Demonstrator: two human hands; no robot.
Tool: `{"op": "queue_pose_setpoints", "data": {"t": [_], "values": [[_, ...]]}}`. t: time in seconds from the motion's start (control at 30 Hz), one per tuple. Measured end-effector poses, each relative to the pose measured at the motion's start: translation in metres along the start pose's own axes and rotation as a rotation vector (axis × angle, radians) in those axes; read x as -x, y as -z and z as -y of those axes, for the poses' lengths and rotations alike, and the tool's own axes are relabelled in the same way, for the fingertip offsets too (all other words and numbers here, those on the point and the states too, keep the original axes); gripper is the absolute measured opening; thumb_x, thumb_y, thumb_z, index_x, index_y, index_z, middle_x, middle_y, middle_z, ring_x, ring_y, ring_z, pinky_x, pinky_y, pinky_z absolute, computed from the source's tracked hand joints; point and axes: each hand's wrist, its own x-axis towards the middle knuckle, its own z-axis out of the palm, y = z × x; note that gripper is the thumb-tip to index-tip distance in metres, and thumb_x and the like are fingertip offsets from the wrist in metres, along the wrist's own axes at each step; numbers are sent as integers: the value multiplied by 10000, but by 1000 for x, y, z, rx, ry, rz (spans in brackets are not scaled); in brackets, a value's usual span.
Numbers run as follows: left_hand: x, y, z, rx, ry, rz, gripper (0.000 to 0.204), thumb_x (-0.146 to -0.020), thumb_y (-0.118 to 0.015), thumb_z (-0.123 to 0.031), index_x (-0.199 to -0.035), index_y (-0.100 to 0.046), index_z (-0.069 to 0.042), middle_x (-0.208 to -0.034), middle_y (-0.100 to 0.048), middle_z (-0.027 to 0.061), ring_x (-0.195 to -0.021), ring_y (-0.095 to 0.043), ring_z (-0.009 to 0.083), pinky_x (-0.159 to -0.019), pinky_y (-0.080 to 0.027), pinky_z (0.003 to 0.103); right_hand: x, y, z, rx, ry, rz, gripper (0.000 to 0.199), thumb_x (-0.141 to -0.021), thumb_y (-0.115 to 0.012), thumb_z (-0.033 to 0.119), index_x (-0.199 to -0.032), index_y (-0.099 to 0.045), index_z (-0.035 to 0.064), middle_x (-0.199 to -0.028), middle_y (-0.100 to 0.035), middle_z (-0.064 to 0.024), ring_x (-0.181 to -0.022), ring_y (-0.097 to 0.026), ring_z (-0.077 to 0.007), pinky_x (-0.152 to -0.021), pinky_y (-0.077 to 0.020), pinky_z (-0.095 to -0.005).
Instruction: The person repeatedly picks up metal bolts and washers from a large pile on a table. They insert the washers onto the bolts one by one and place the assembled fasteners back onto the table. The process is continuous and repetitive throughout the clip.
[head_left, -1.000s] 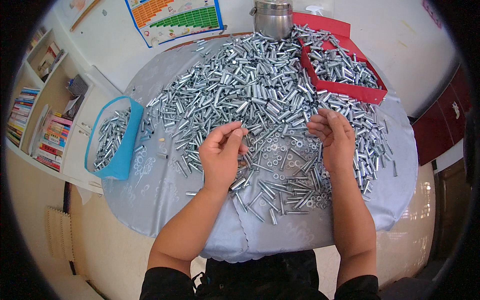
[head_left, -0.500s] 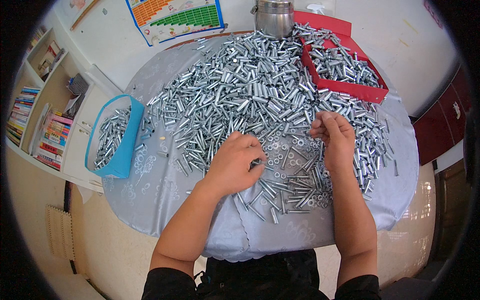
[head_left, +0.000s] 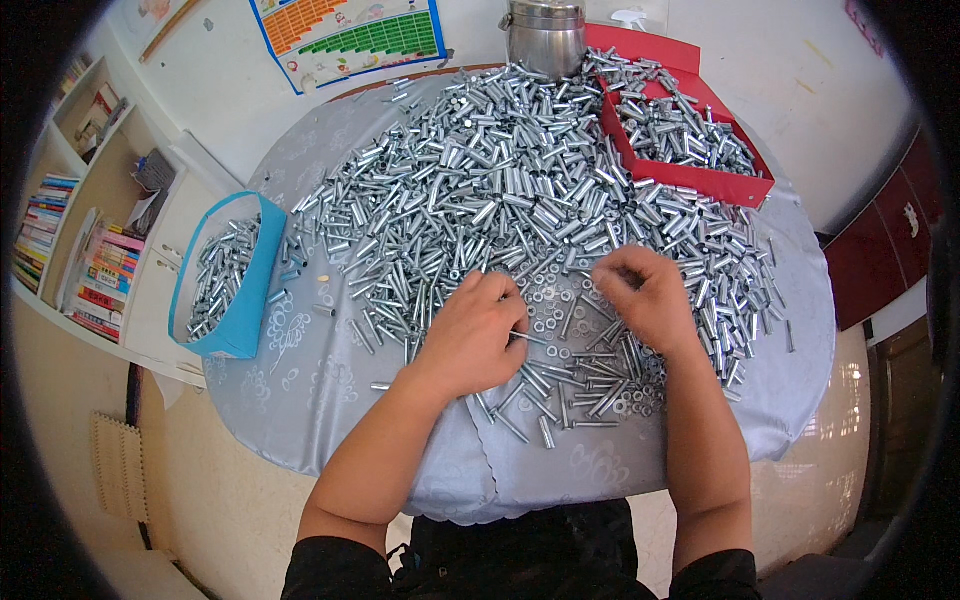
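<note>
My left hand (head_left: 480, 335) is closed round a thin metal bolt (head_left: 530, 338), whose shank sticks out to the right past the fingers. My right hand (head_left: 648, 300) hovers low over loose nuts and washers (head_left: 553, 310), its fingers curled inward. Whatever those fingertips may pinch is hidden from view. Between the two forearms lie several loose bolts (head_left: 605, 385) and a short metal sleeve (head_left: 546, 432). Beyond both hands spreads a big heap of silvery sleeves and bolts (head_left: 480, 170).
At the left of the cloth-covered table (head_left: 330, 420) stands a blue box (head_left: 240, 315) holding metal parts. An open red box (head_left: 700, 182), also filled with them, sits at the far right beside a steel canister (head_left: 546, 45). A bookshelf (head_left: 80, 210) stands left.
My right hand has moved left and down, closer to the nuts and washers. The left hand has barely shifted, and the bolt's shank now shows more clearly.
</note>
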Motion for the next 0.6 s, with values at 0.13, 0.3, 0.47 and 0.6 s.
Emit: {"op": "queue_pose_setpoints", "data": {"t": [0.13, 0.3, 0.47, 0.6], "values": [[0, -5, 8, 97, 24, -26, 160, -704, -710, -124, -834, -637, -65, -1005, -587, 106, -986, -537, 322, -888, -428, 401, 4, -3, 10, 172, 120, 56, 96, -771, -704, 79, -841, -695, 13, -772, -649, -122, -675, -644, -223, -617, -498, -308], [-4, -7, 6, 157, 24, -180, 121, -791, -674, -95, -891, -629, -46, -951, -619, 109, -906, -579, 298, -819, -463, 384, 1, -5, 0, 192, 84, -97, 102, -785, -699, 80, -860, -699, 11, -774, -651, -116, -658, -631, -217, -612, -493, -309], [-5, -4, -1, 357, 216, -257, 119, -882, -635, -93, -968, -614, -14, -855, -645, 104, -741, -622, 209, -681, -489, 297, -1, -7, -7, 147, 74, -231, 99, -802, -686, 72, -874, -696, 5, -782, -650, -118, -633, -605, -214, -605, -481, -307], [-5, -8, 3, 458, 282, -267, 129, -912, -621, -108, -1002, -621, -15, -835, -657, 61, -718, -594, 119, -678, -476, 256, -3, -5, -10, 203, 109, -269, 110, -813, -674, 68, -901, -692, 4, -799, -649, -128, -640, -598, -214, -616, -478, -307]]}}
